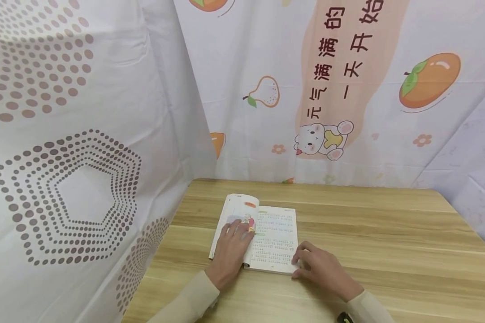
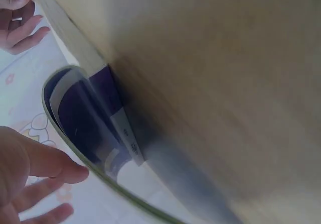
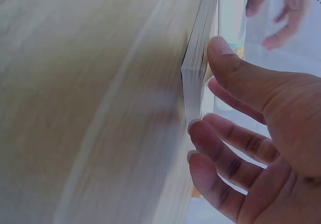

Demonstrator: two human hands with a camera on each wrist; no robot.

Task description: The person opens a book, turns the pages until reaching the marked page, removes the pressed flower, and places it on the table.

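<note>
The left hand (image 1: 231,251) lies released, palm down, its fingers loosely extended over the left page of an open book (image 1: 276,237). The book spreads beneath that hand and reaches across to the right hand (image 1: 321,267). There the fingers bend softly at its right edge, thumb apart near the closest corner, clasping nothing visible. Both forearms, in pale sleeves (image 1: 192,298), slant inward over the table (image 1: 367,229) under the hands.
</note>
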